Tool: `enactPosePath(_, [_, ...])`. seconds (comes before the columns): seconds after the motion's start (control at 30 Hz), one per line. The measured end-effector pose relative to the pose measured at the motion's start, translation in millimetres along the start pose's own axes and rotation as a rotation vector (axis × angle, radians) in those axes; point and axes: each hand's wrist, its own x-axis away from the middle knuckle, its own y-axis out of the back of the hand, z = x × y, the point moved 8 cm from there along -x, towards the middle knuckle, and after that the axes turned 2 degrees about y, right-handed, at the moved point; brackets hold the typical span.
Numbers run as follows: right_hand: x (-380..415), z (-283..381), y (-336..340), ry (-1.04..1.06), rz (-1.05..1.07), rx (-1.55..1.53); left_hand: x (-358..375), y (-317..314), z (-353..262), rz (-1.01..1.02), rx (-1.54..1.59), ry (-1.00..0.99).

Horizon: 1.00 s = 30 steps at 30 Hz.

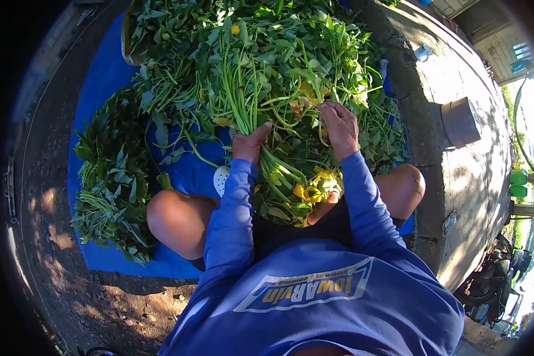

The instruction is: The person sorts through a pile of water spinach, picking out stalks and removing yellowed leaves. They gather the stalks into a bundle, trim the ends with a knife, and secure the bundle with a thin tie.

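My left hand (pixel 252 142) is wrapped round a thick bunch of leafy green stems (pixel 234 95). The leaves point away from me, and the pale cut ends spread below the fist toward my lap. To the right, my right hand (pixel 341 127) has thumb and fingers pinched together on a thin stem, partly hidden by the fingers. Yellowed leaves (pixel 302 98) lie just beyond the right hand. More yellow leaves (pixel 314 187) sit between my legs, next to my foot.
A large heap of greens (pixel 285 35) covers the far part of a blue tarp (pixel 190 175). Bundled greens (pixel 115 178) lie at the left. A white perforated item (pixel 221 180) is by my left forearm. A concrete ledge (pixel 424 148) with a metal can (pixel 461 123) runs along the right.
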Motion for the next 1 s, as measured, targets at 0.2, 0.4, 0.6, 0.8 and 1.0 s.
enactPosePath(0.2, [-4.0, -9.3, 2.8, -0.104, 0.003, -0.106, 1.2, -8.1, -1.0, 0.038, 0.014, -0.017])
enactPosePath(0.4, [-0.6, 21.5, 12.0, 0.128, -0.188, 0.149, 3.3, -12.3, 3.8, 0.029, 0.039, -0.052])
enactPosePath(0.6, [5.3, 40.8, -34.3, 0.439, -0.227, 0.625, 2.6, -22.4, 36.0, 0.125, 0.229, 0.223])
enactPosePath(0.8, [40.1, -26.0, -129.9, 0.334, 0.259, 0.498, -5.4, -13.9, 57.1, 0.101, 0.401, 0.246])
enactPosePath(1.0, [50.7, -55.0, -138.4, 0.225, 0.243, 0.278, -29.3, 11.5, 101.4, -0.079, 0.246, 0.22])
